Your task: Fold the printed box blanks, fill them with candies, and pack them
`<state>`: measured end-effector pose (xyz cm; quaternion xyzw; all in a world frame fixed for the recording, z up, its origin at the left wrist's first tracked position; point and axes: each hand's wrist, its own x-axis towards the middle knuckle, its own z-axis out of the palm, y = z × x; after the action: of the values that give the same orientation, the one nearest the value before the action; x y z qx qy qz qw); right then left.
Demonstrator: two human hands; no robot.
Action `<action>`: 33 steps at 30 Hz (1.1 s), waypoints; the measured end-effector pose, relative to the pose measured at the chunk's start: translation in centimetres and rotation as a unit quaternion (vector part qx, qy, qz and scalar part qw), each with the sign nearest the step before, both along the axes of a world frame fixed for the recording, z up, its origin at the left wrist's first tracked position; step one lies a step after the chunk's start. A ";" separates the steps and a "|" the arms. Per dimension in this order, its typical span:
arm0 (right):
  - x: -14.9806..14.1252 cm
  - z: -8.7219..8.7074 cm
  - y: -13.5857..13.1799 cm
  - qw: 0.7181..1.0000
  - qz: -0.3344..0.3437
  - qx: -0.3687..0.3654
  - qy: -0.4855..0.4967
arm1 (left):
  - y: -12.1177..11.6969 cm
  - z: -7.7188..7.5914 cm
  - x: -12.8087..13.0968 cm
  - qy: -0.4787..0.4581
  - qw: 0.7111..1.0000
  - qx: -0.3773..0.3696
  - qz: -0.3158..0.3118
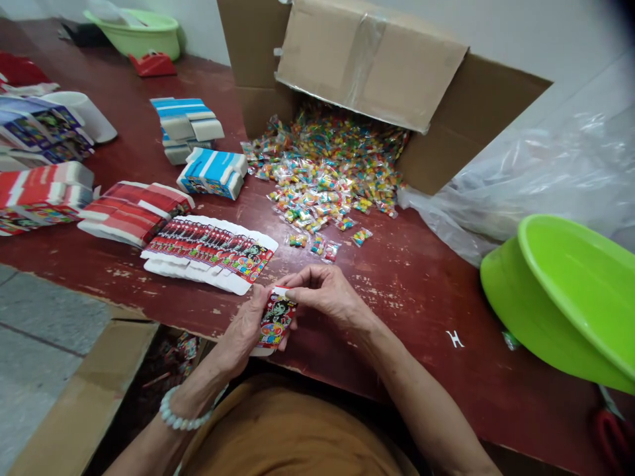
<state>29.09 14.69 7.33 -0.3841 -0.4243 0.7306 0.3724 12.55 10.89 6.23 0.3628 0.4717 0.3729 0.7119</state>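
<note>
A small red printed candy box (276, 321) is held upright near the table's front edge. My left hand (244, 329) wraps round its left side, thumb near the top. At the box's top edge my right hand (325, 294) pinches with thumb and forefinger, its other fingers partly behind the box. Just beyond my left hand lies a fanned row of flat red boxes (213, 250). Small clear packets of colourful candy (322, 192) spill toward me from a cardboard carton (372, 63) lying on its side.
Banded stacks of blue boxes (213, 173) and red boxes (40, 195) stand at the left. A green basin (550, 304) sits at the right, with red-handled scissors (612, 433) near the corner. Below the table's front edge is an open carton (84, 396).
</note>
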 end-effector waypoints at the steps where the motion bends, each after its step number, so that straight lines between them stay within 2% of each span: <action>1: 0.0 0.0 0.0 1.000 -0.003 0.000 0.007 | 0.1 0.0 -0.1 0.002 1.000 0.005 -0.005; 5: 0.3 0.0 -0.2 0.998 0.020 0.055 0.005 | 0.2 -0.3 -0.4 0.033 0.999 0.015 -0.021; 8: 0.8 0.3 -0.5 0.982 0.064 0.169 -0.046 | 0.3 -0.6 -0.5 0.057 0.998 0.017 -0.023; 11: 1.3 0.6 -0.6 0.929 0.085 0.325 -0.152 | 0.3 -0.8 -0.2 0.067 0.998 0.016 -0.006; 13: 1.7 0.4 -0.3 0.896 0.079 0.375 -0.225 | 0.4 -0.7 0.3 0.054 0.998 0.008 0.002; 15: 2.3 -0.4 0.7 0.886 0.038 0.368 -0.279 | 0.6 -0.4 0.7 0.009 1.000 -0.015 0.010; 17: 3.2 -1.6 2.2 0.873 -0.051 0.349 -0.338 | 0.9 0.0 0.7 -0.053 0.997 -0.040 0.032; 19: 4.3 -2.8 4.0 0.832 -0.145 0.329 -0.423 | 1.3 0.2 0.2 -0.091 0.992 -0.060 0.058; 21: 5.4 -3.8 5.6 0.802 -0.181 0.284 -0.493 | 1.7 0.4 -0.6 -0.083 0.991 -0.074 0.071; 22: 5.9 -4.2 6.2 0.798 -0.183 0.262 -0.511 | 1.8 0.4 -1.0 -0.069 0.991 -0.077 0.081; 26: 6.9 -4.4 6.7 0.820 -0.166 0.208 -0.507 | 2.1 0.4 -2.4 -0.034 0.989 -0.054 0.137; 28: 6.6 -3.7 5.6 0.866 -0.175 0.165 -0.439 | 2.3 0.4 -2.5 -0.044 0.986 -0.046 0.157; 31: 4.9 -2.1 2.9 0.960 -0.171 0.073 -0.211 | 2.8 0.3 -2.4 -0.064 0.976 -0.040 0.204; 33: 3.3 -1.3 0.9 0.978 -0.165 0.042 -0.118 | 3.0 0.2 -2.2 -0.059 0.971 -0.036 0.229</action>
<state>32.40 15.55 6.03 -0.5164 -0.4260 0.5904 0.4508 10.34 13.84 6.40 0.1965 0.5121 0.5298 0.6468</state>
